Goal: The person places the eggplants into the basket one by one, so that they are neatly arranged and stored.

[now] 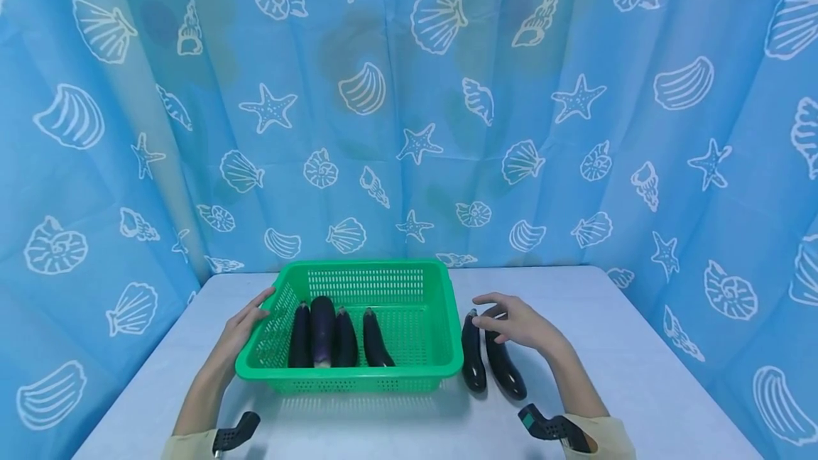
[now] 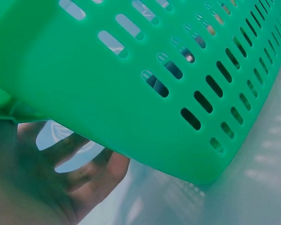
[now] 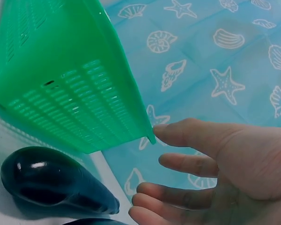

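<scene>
A green plastic basket [image 1: 358, 373] sits on the table with several dark eggplants [image 1: 322, 332] lying in its left and middle part. My left hand [image 1: 239, 325] is at the basket's left side, fingertips against the rim; in the left wrist view its fingers [image 2: 98, 185] reach beside the basket wall. Over the stem ends of two eggplants to the right of the basket, my right hand [image 1: 517, 319] hovers with loosely spread fingers, holding nothing. One of these, the left eggplant [image 1: 473, 357], lies close to the basket wall; the right eggplant [image 1: 507, 373] is partly hidden by the hand.
The white tabletop [image 1: 345, 431] extends around the basket. A blue curtain [image 1: 396, 133] with white shell and starfish prints hangs behind the table and along both sides. Each wrist wears a black camera mount [image 1: 235, 433].
</scene>
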Demonstrator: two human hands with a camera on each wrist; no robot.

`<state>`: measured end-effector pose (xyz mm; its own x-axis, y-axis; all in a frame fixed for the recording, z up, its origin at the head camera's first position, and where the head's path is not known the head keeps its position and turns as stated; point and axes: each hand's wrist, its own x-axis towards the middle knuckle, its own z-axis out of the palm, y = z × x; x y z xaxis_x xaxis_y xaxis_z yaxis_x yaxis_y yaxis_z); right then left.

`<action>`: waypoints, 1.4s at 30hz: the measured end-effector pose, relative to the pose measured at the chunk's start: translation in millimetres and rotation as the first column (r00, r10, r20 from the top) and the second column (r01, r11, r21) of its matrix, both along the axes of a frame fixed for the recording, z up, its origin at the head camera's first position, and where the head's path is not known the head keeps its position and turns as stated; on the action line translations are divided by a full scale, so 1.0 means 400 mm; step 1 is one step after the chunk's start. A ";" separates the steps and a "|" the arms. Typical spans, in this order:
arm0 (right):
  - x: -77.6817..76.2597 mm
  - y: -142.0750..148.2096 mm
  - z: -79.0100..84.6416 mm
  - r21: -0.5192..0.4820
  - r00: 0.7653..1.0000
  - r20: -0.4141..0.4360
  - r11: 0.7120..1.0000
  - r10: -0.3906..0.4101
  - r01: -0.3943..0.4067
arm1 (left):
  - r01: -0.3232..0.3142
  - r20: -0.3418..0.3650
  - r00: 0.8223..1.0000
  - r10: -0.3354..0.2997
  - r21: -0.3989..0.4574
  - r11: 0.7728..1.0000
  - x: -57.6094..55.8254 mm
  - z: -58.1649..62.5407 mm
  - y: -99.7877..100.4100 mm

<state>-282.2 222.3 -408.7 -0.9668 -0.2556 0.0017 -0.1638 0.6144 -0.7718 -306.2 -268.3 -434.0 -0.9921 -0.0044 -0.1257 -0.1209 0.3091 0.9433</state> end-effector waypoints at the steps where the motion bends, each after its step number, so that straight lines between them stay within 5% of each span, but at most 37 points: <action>1: -0.001 0.001 -0.001 0.004 1.000 -0.002 1.000 -0.010 0.010 | -0.001 0.000 1.000 0.001 -0.001 1.000 0.000 0.001 0.000; 14: -0.011 0.022 -0.017 0.102 0.997 -0.061 0.993 -0.050 0.056 | -0.005 0.007 1.000 0.005 -0.011 1.000 0.000 0.005 0.001; 42: -0.018 0.041 -0.056 0.221 0.987 0.002 0.963 -0.160 0.156 | 0.004 0.014 1.000 -0.004 0.000 1.000 -0.001 0.004 0.000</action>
<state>-289.5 238.7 -431.1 -0.9942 -0.0914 -0.0571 -0.0367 0.7856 -0.6176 -306.5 -268.4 -432.3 -0.9903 -0.0008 -0.1393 -0.1326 0.3101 0.9414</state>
